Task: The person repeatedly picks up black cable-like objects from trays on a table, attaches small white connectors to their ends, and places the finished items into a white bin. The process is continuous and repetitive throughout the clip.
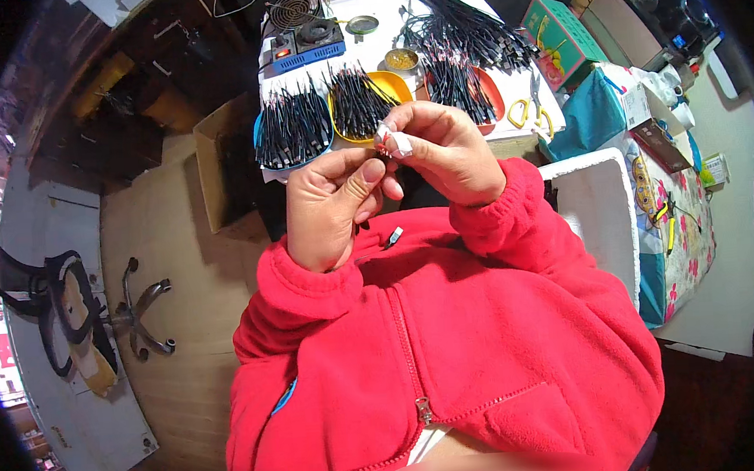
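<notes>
My left hand and my right hand meet in front of my chest, just short of the table edge. Both are closed, their fingertips pinched around the end of a small cable with reddish thin wires. The exact grip is partly hidden by the fingers. White tape wraps the thumb and a finger of the right hand. Below the left fingers a metal cable plug shows against my red jacket. Beyond my hands, bundles of short black cables fill a blue tray, a yellow tray and a red-orange tray.
Behind the trays are a blue device with a fan, a small dish of yellowish bits and more black cables. Yellow-handled scissors lie right. A white foam box stands near my right arm, a cardboard box left.
</notes>
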Motion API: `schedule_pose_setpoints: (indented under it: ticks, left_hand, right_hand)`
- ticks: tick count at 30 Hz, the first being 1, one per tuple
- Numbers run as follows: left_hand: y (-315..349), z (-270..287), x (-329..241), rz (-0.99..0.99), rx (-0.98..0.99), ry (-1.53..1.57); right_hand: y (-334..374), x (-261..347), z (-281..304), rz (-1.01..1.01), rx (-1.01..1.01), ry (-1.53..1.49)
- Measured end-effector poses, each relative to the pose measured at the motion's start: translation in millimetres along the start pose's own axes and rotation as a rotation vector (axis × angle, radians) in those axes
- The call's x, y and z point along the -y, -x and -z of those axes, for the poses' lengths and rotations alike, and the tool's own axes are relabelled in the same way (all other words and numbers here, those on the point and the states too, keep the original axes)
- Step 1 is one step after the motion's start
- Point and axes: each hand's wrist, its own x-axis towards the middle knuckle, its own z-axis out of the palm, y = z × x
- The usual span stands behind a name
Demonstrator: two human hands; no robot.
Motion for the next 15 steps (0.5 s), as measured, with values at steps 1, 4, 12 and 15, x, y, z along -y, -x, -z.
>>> schedule_pose_setpoints:
  ticks: [1,4,12,15]
  left_hand:
    - [0.6,-0.9,1.5,-0.036,-0.001,-0.014]
    - [2.5,-3.1,7.1,-0.093,-0.022,-0.046]
    - [-1.4,5.6,13.0,-0.08,-0.033,-0.034]
    - [-5.0,8.5,15.6,-0.066,-0.023,0.04]
  right_hand:
    - [0.0,-2.4,-1.4,-0.066,0.021,-0.183]
    - [1.0,-11.0,-4.0,-0.18,0.012,-0.461]
    - [-0.2,-26.5,4.6,-0.113,0.033,-0.468]
    - [-2.8,-31.5,5.6,-0.048,-0.02,-0.428]
